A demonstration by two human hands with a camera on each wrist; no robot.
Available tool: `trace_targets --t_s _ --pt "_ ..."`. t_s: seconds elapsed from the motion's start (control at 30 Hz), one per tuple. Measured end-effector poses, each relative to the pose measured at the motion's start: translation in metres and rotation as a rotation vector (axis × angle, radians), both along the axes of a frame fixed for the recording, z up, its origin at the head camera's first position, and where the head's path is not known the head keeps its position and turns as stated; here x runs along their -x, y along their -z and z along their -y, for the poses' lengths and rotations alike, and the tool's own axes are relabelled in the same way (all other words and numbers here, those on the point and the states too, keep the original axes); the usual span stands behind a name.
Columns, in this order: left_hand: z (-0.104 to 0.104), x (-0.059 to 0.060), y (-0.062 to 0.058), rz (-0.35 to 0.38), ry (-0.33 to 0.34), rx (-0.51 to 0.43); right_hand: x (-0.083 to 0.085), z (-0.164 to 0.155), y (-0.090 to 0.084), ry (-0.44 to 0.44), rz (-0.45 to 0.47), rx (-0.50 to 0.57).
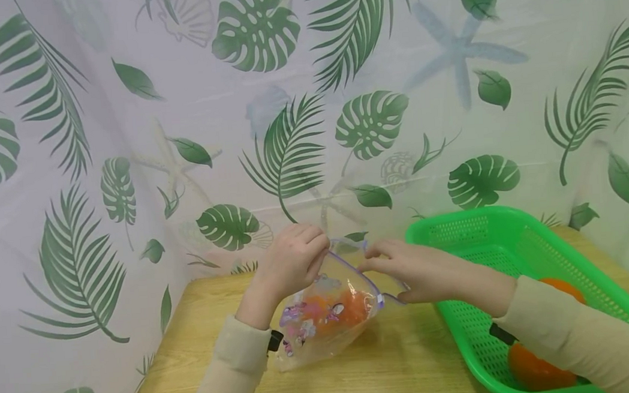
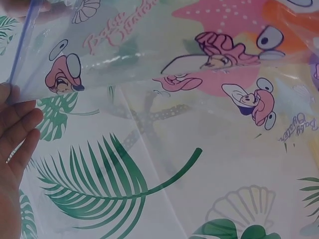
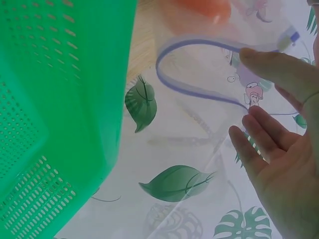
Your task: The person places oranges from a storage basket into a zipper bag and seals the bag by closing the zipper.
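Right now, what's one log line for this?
left hand: grips clear bag; right hand: at bag's open mouth; orange contents: inside bag; green basket: holds orange items

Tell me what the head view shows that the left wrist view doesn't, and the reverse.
Only the head view: the green basket, the orange objects inside it, and the person's light sleeves.

Only the left wrist view: the "Baby Oyster" lettering, large enough to read.

Both: the left grip holding the clear printed bag at its purple-edged opening, and the white leaf-patterned backdrop.
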State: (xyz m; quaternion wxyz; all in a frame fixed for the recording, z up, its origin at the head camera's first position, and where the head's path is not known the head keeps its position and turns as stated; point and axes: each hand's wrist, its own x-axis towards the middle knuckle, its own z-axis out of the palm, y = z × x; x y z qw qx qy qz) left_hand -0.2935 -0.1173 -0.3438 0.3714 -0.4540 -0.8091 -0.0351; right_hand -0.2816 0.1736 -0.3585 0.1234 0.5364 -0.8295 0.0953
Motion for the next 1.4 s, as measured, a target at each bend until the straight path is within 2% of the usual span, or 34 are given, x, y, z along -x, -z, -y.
trace_targets --t_s 0.2,0.4,0.9,1.4 --pt "0.001 0.0 -0.002 0.005 0.005 -0.004 -0.001 -0.002 -0.002 0.046 -0.03 0.007" --pt "0.0 0.0 -0.005 -0.009 0.03 -0.02 -0.001 -0.008 -0.003 0.146 -0.015 -0.051" --pt "0.003 0.0 -0.008 -0.019 0.042 -0.024 -0.003 -0.03 0.0 0.281 -0.014 -0.123" --pt "0.001 0.001 -0.003 -0.004 0.017 0.012 -0.006 -0.051 0.0 0.328 -0.003 -0.15"
